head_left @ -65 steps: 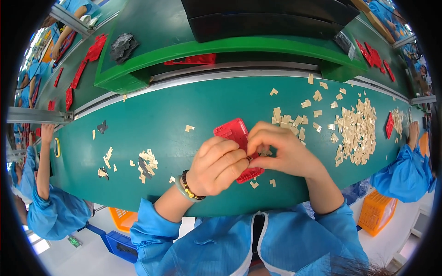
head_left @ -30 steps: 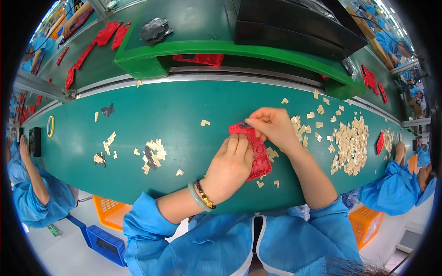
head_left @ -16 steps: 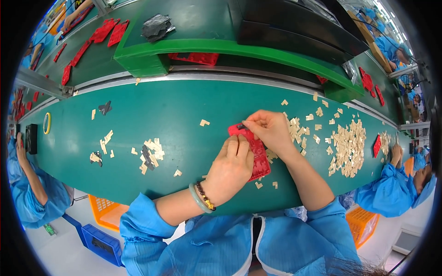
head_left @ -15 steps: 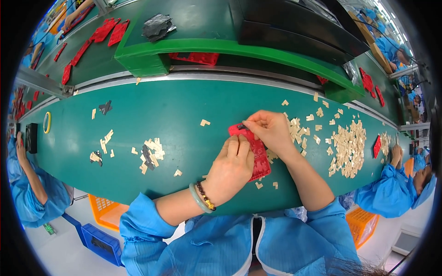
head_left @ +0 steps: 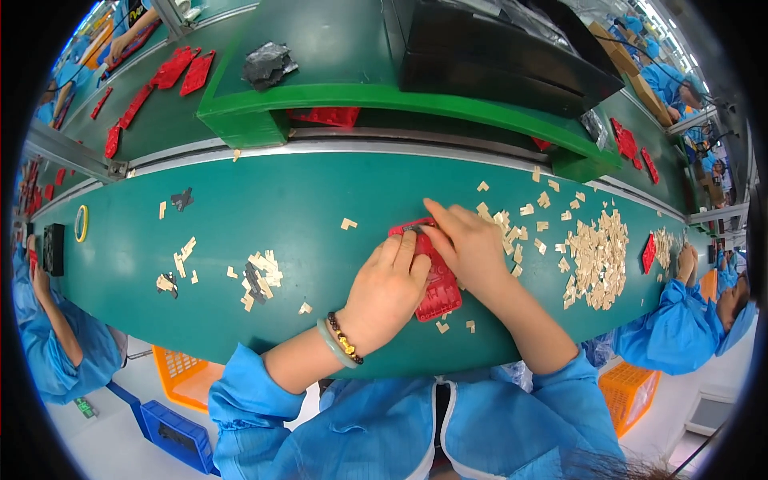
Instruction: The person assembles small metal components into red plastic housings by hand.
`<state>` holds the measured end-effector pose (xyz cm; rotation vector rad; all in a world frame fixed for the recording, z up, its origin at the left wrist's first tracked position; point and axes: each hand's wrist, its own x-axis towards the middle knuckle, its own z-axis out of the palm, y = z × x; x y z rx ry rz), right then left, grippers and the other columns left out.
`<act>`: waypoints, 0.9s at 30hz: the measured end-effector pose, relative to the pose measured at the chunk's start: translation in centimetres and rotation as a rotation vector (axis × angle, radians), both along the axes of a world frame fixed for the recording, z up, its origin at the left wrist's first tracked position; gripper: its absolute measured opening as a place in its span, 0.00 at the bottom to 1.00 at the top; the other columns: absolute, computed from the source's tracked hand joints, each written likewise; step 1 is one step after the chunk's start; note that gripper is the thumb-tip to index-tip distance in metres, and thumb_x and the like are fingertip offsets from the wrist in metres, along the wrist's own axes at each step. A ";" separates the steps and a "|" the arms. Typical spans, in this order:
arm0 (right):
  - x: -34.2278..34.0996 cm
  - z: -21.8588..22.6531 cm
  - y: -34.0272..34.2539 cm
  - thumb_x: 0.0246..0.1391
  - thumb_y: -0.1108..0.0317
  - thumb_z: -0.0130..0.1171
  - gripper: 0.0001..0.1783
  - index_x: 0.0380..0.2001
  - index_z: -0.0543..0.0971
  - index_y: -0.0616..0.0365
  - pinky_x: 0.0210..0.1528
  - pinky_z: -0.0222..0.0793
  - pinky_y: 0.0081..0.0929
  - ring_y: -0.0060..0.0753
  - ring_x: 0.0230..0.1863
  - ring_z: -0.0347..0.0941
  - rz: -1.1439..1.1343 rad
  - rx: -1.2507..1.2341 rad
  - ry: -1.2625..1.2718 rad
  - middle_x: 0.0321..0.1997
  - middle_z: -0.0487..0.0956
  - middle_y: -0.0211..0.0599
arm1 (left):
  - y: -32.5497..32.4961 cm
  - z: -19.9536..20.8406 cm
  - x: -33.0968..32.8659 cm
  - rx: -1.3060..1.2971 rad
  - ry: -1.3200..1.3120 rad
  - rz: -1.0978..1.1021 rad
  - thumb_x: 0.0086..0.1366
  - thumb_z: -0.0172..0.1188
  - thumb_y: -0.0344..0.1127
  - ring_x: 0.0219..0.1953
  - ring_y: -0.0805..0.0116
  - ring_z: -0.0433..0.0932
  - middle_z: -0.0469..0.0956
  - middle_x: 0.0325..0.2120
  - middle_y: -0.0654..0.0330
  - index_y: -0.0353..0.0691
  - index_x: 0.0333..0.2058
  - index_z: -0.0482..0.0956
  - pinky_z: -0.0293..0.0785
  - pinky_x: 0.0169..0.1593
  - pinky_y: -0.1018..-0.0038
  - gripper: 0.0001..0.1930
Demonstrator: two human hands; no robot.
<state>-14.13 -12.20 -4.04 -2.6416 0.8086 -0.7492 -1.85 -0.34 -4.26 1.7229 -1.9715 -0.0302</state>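
A red plastic casing lies tilted on the green table in front of me, its ribbed inner side up. My left hand is closed over its left side, fingertips together near the upper end. At the casing's top right edge, my right hand is bent round, with the thumb pressing beside a small dark piece. Fingers partly cover that piece, so its shape is unclear. A few cream L-shaped pieces lie just below the casing.
Cream pieces form a large heap at the right and a smaller pile mixed with dark strips at the left. A green raised shelf with a black box stands behind. Co-workers sit at both sides; a tape roll is far left.
My right thumb has come down onto the casing's upper end beside the dark piece, while the index finger has lifted beyond its edge. The left hand still holds the casing; the view has shifted slightly.
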 end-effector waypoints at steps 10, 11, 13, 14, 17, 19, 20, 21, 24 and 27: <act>-3.0 -0.6 0.7 0.44 0.68 0.64 0.13 0.36 0.80 0.54 0.28 0.71 0.28 0.31 0.28 0.71 0.061 -0.226 0.065 0.29 0.71 0.30 | -1.3 -1.0 -0.7 -0.045 -0.032 0.064 0.53 0.62 0.32 0.42 0.57 0.72 0.72 0.42 0.52 0.30 0.45 0.74 0.73 0.46 0.67 0.20; -3.4 -0.4 1.2 0.45 0.68 0.64 0.13 0.38 0.80 0.55 0.30 0.72 0.29 0.31 0.30 0.72 0.044 -0.186 0.072 0.32 0.73 0.31 | -1.5 -1.1 -0.8 -0.042 -0.024 0.068 0.53 0.62 0.32 0.42 0.57 0.72 0.72 0.42 0.52 0.30 0.45 0.74 0.73 0.46 0.67 0.20; -5.0 0.5 3.2 0.45 0.67 0.64 0.15 0.39 0.80 0.55 0.32 0.73 0.29 0.32 0.33 0.74 0.117 -0.101 0.058 0.35 0.74 0.32 | -2.0 -1.5 -1.0 -0.015 -0.146 0.107 0.55 0.61 0.34 0.39 0.59 0.71 0.71 0.38 0.54 0.29 0.47 0.74 0.72 0.44 0.68 0.22; -5.6 0.7 3.9 0.44 0.66 0.65 0.17 0.40 0.79 0.55 0.34 0.75 0.29 0.33 0.35 0.75 0.175 -0.017 0.038 0.39 0.75 0.33 | -2.2 -1.6 -1.0 -0.045 -0.145 0.116 0.55 0.60 0.36 0.39 0.60 0.71 0.70 0.37 0.54 0.28 0.46 0.74 0.71 0.44 0.69 0.21; -6.7 0.3 4.7 0.41 0.64 0.68 0.20 0.41 0.79 0.56 0.36 0.75 0.27 0.34 0.39 0.76 0.343 0.001 0.092 0.42 0.75 0.33 | -2.7 -1.8 -1.3 -0.014 -0.147 0.161 0.56 0.59 0.36 0.39 0.60 0.71 0.70 0.36 0.55 0.28 0.45 0.74 0.70 0.44 0.69 0.21; -6.5 -0.2 4.4 0.36 0.64 0.69 0.22 0.39 0.80 0.55 0.35 0.75 0.26 0.33 0.37 0.76 0.367 0.004 0.089 0.41 0.75 0.32 | -2.8 -1.7 -1.2 -0.020 -0.101 0.171 0.56 0.58 0.35 0.39 0.61 0.70 0.69 0.35 0.55 0.28 0.43 0.75 0.69 0.43 0.71 0.18; -6.3 0.0 4.5 0.36 0.65 0.69 0.21 0.39 0.80 0.55 0.35 0.74 0.26 0.32 0.37 0.76 0.364 -0.003 0.110 0.40 0.75 0.31 | -2.8 -1.8 -1.1 -0.048 -0.134 0.141 0.56 0.57 0.34 0.39 0.62 0.69 0.69 0.35 0.56 0.29 0.41 0.76 0.69 0.42 0.71 0.16; -6.2 0.2 4.8 0.35 0.65 0.69 0.21 0.38 0.80 0.55 0.35 0.74 0.25 0.31 0.37 0.75 0.365 -0.009 0.130 0.40 0.75 0.31 | -2.5 -1.9 -1.0 -0.073 -0.168 0.112 0.55 0.57 0.33 0.39 0.62 0.69 0.69 0.34 0.56 0.29 0.38 0.76 0.69 0.41 0.71 0.14; -6.0 0.1 5.0 0.35 0.66 0.69 0.19 0.36 0.81 0.53 0.30 0.73 0.24 0.29 0.32 0.75 0.386 -0.082 0.134 0.38 0.76 0.29 | -2.6 -2.1 -0.9 -0.110 -0.162 0.098 0.54 0.56 0.32 0.38 0.63 0.67 0.69 0.33 0.58 0.31 0.32 0.77 0.67 0.42 0.71 0.10; -6.1 0.2 4.6 0.34 0.66 0.70 0.18 0.35 0.82 0.50 0.26 0.72 0.23 0.27 0.28 0.75 0.424 -0.214 0.135 0.33 0.76 0.27 | -2.2 -1.4 -0.2 0.025 -0.232 0.073 0.55 0.58 0.37 0.42 0.62 0.68 0.70 0.37 0.57 0.30 0.37 0.77 0.65 0.47 0.68 0.15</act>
